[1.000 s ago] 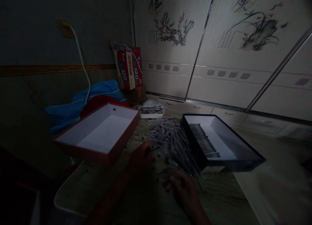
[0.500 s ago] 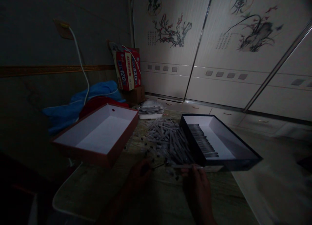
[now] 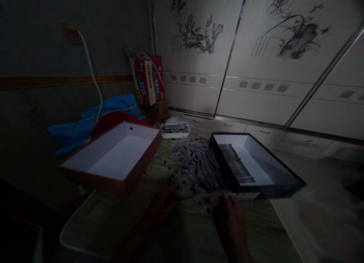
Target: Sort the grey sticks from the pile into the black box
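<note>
My left hand [image 3: 165,203] is closed on a thin dark rod [image 3: 186,197] that points to the right. A pale, slim tube [image 3: 207,194], like a pen barrel, is pinched between the thumb and fingers of my right hand [image 3: 229,213]. The rod's tip meets the tube's left end; whether it is inside I cannot tell in the dim light. Just beyond both hands spreads a heap of similar grey tubes [image 3: 196,158]. Small black pieces [image 3: 170,176] lie scattered left of the heap and below it.
At right stands a dark-rimmed box [image 3: 280,192] with a row of dark-tipped tubes [image 3: 236,162] along its left side. A red box [image 3: 110,183] with a white inside sits at left. Behind the heap is a white tray [image 3: 175,135] of tubes. The table [image 3: 196,236] has a pale edge.
The rod and the tube have come together: the gap between the rod's tip and the tube's left end has closed. Both hands keep nearly the same place.
</note>
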Motion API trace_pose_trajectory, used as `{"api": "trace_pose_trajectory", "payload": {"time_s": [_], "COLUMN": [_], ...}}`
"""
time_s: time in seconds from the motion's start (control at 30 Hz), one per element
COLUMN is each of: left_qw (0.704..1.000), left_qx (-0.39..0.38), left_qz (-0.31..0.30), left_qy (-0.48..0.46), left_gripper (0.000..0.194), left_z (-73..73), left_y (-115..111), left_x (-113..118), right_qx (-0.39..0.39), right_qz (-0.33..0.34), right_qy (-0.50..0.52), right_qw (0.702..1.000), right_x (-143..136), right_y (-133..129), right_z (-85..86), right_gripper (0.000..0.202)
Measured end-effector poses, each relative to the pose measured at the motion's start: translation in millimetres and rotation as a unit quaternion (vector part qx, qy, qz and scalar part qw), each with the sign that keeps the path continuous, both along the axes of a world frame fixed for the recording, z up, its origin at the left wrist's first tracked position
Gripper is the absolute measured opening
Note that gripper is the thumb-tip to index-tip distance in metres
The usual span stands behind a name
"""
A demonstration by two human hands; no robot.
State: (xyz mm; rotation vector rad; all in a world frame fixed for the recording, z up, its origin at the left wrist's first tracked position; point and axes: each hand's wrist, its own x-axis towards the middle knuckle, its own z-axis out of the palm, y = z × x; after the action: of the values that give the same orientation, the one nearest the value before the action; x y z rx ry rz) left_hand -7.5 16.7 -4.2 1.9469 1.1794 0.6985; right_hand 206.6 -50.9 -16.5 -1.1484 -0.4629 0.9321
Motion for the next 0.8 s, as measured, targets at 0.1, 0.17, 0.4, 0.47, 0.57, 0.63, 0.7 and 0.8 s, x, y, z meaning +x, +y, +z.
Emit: {"api": "trace_pose_trajectory", "payload": {"time_s": [0.1, 0.17, 0.4, 0.47, 0.57, 0.63, 0.7, 0.8], "left_qw": [1.0, 1.0, 0.983, 0.95, 0.869, 0.831, 0.817, 0.821], "left_qx": [-0.001, -0.006, -0.077, -0.126, -0.199, -0.217, -0.223, -0.231], "left_qz": [0.001, -0.002, 0.048, 0.077, 0.119, 0.124, 0.139, 0.137], "left_qy": [0.003, 0.002, -0.16, -0.276, -0.437, -0.497, -0.514, -0.504], "left_gripper": [0.013, 0.013, 0.016, 0.017, 0.025, 0.033, 0.041, 0.05], "left_z": [3.6, 6.3, 5.1, 2.5, 0.1, -1.0, -1.9, -1.2], "left_y": [0.2, 0.6, -5.5, -8.4, -9.8, -8.8, -7.6, -7.9], "left_x": [-0.2, 1.1, 28.6, 43.0, 64.2, 75.5, 84.4, 94.3], "right_qx": [0.0, -0.006, -0.002, -0.006, -0.016, -0.017, -0.009, 0.01], "right_qz": [0.002, 0.003, 0.082, 0.094, 0.106, 0.113, 0.122, 0.12], "right_qy": [0.0, -0.005, -0.064, -0.058, -0.065, -0.082, -0.077, -0.012], "right_qw": [1.0, 1.0, 0.995, 0.994, 0.992, 0.99, 0.989, 0.993], "right_x": [0.6, 0.4, -3.6, -3.9, -4.2, -4.8, -5.7, -6.7], "right_y": [-0.3, -0.2, 0.6, 0.1, -1.6, -2.7, -3.0, -1.6], "right_z": [0.2, -0.1, -5.6, -6.5, -6.2, -5.7, -6.1, -7.8], "right_gripper": [0.031, 0.032, 0.029, 0.028, 0.028, 0.027, 0.026, 0.026]}}
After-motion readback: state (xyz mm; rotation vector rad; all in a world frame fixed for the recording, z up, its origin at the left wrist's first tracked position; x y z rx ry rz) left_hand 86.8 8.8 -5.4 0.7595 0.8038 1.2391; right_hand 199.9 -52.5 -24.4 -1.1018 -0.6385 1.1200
